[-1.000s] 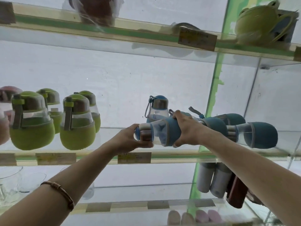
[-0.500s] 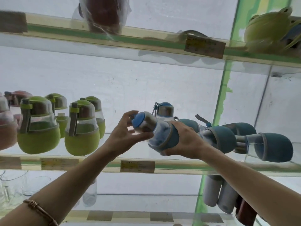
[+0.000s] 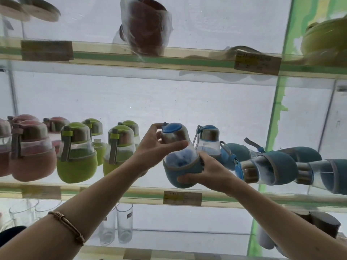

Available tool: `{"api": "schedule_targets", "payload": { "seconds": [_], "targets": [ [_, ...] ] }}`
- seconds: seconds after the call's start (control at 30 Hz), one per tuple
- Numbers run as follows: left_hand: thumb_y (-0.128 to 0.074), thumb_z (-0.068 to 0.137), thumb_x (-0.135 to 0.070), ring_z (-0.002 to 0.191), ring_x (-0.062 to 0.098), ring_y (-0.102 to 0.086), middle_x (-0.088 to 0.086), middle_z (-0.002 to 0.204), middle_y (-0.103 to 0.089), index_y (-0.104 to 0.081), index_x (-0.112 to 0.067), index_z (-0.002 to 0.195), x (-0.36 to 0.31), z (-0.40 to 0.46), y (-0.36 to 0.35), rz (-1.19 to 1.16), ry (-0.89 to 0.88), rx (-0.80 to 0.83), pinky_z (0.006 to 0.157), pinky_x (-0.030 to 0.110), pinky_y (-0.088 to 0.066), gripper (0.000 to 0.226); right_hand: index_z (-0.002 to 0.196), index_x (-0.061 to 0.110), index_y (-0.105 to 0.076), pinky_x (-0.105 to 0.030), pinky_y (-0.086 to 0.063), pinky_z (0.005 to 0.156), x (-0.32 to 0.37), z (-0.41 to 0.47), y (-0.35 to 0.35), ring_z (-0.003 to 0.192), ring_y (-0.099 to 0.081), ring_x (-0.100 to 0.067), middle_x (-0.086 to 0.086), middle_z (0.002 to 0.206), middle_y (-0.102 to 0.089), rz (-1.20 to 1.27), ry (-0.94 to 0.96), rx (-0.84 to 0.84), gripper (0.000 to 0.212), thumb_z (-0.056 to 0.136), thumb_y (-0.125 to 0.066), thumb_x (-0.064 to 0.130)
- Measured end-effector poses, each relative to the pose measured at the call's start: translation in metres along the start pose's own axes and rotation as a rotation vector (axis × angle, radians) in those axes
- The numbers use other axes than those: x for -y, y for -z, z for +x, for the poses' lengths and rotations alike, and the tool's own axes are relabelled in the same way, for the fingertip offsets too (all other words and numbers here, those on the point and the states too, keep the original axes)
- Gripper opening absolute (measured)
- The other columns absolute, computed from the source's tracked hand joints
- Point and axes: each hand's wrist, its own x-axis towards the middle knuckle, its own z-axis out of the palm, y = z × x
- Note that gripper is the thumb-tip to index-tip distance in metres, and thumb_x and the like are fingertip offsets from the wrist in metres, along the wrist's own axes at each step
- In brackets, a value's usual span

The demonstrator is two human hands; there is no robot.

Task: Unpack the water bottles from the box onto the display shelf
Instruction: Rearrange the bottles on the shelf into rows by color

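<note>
A blue water bottle (image 3: 179, 156) with a steel cap and teal sleeve is held nearly upright over the middle glass shelf (image 3: 142, 196). My left hand (image 3: 155, 147) grips its steel neck. My right hand (image 3: 208, 171) cups its teal base from the right. Behind it one blue bottle (image 3: 208, 141) stands upright. To the right, several blue bottles (image 3: 272, 169) lie on their sides on the same shelf. The box is not in view.
Green bottles (image 3: 78, 152) and pink bottles (image 3: 30, 151) stand in rows on the shelf's left. A wrapped dark pot (image 3: 146, 29) and a green pot (image 3: 324, 44) sit on the shelf above. Clear glasses (image 3: 116, 224) stand on the shelf below.
The blue bottle has been turned from lying sideways to nearly upright. My left hand moved up with the cap end. My right hand slid down to the base.
</note>
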Motion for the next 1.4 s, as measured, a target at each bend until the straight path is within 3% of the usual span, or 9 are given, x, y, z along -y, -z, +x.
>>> {"api": "schedule_targets", "payload": {
  "seconds": [0.13,0.23,0.43,0.67,0.9,1.03,1.2,1.27,1.4],
  "targets": [
    [-0.083,0.051,-0.047,0.099,0.014,-0.061,-0.002,0.112,-0.06,-0.04,-0.024,0.122,0.001,0.008,-0.007,0.079,-0.03,-0.104,0.085,0.032,-0.053,0.086,0.12,0.026,-0.046,-0.012,-0.044,0.074,0.006,0.006,-0.015,0.102,-0.052,-0.005,0.007,0.118,-0.053,-0.082,-0.038,-0.095,0.056,0.075,-0.078,0.036],
    [-0.085,0.06,-0.039,0.105,0.017,-0.056,-0.001,0.116,-0.054,-0.032,-0.022,0.124,0.011,0.009,-0.017,0.121,-0.011,-0.173,0.09,0.03,-0.048,0.086,0.134,0.017,-0.039,-0.027,-0.044,0.093,0.009,0.009,-0.025,0.116,-0.045,-0.012,0.003,0.127,-0.045,-0.245,-0.067,-0.178,0.08,0.072,-0.076,0.051],
    [-0.082,0.064,-0.042,0.109,0.021,-0.052,0.007,0.127,-0.051,-0.024,-0.019,0.132,0.02,0.015,-0.015,0.159,0.067,-0.16,0.091,0.032,-0.045,0.092,0.116,0.02,-0.052,-0.023,-0.049,0.08,0.006,0.015,-0.032,0.095,-0.055,-0.01,0.001,0.114,-0.06,-0.244,-0.012,-0.146,0.052,0.076,-0.075,0.045],
    [-0.068,0.082,-0.044,0.111,0.02,-0.048,0.008,0.132,-0.046,-0.024,-0.026,0.138,0.013,0.023,0.007,0.327,0.078,0.006,0.086,0.03,-0.045,0.074,0.131,0.019,-0.05,-0.022,-0.042,0.088,-0.008,0.027,-0.013,0.117,-0.053,-0.016,0.001,0.128,-0.059,-0.246,-0.073,0.0,0.059,0.08,-0.073,0.039],
    [-0.064,0.088,-0.014,0.106,0.023,-0.057,0.003,0.12,-0.05,-0.031,-0.021,0.125,0.004,0.028,0.013,0.187,0.121,0.026,0.072,0.032,-0.053,0.05,0.128,0.02,-0.046,-0.036,-0.042,0.095,-0.005,0.041,-0.03,0.118,-0.044,-0.021,-0.001,0.123,-0.053,-0.434,-0.186,-0.114,0.073,0.073,-0.069,0.061],
    [-0.06,0.092,-0.024,0.112,0.024,-0.053,0.002,0.123,-0.05,-0.024,-0.026,0.141,0.009,0.031,0.002,0.004,0.189,-0.003,0.09,0.037,-0.045,0.06,0.132,0.017,-0.039,-0.038,-0.04,0.093,-0.008,0.047,-0.049,0.116,-0.041,-0.022,-0.003,0.125,-0.048,-0.537,-0.27,-0.204,0.094,0.065,-0.059,0.079],
    [-0.041,0.1,-0.021,0.099,0.018,-0.051,0.007,0.106,-0.056,-0.055,-0.014,0.107,0.013,0.031,0.006,-0.469,0.305,-0.016,0.076,0.031,-0.046,0.017,0.118,0.019,-0.055,-0.03,-0.051,0.083,-0.014,0.059,-0.034,0.102,-0.058,-0.017,0.001,0.109,-0.062,-0.245,-0.206,-0.094,0.065,0.067,-0.079,0.051],
    [-0.039,0.102,-0.018,0.114,0.015,-0.048,0.001,0.123,-0.056,-0.051,-0.014,0.128,0.021,0.026,0.005,-0.406,0.245,-0.003,0.083,0.027,-0.043,0.028,0.122,0.017,-0.051,-0.024,-0.05,0.081,-0.013,0.059,-0.027,0.104,-0.058,-0.017,-0.001,0.114,-0.062,-0.125,-0.202,-0.021,0.057,0.075,-0.079,0.03],
    [-0.05,0.098,-0.016,0.124,0.013,-0.043,-0.005,0.142,-0.044,-0.031,-0.03,0.146,0.035,0.023,-0.001,-0.021,0.1,-0.073,0.102,0.036,-0.041,0.054,0.13,0.018,-0.044,-0.031,-0.046,0.094,-0.014,0.065,-0.028,0.112,-0.055,-0.02,-0.002,0.122,-0.058,-0.091,-0.201,-0.026,0.062,0.078,-0.077,0.023]
  ]
}}
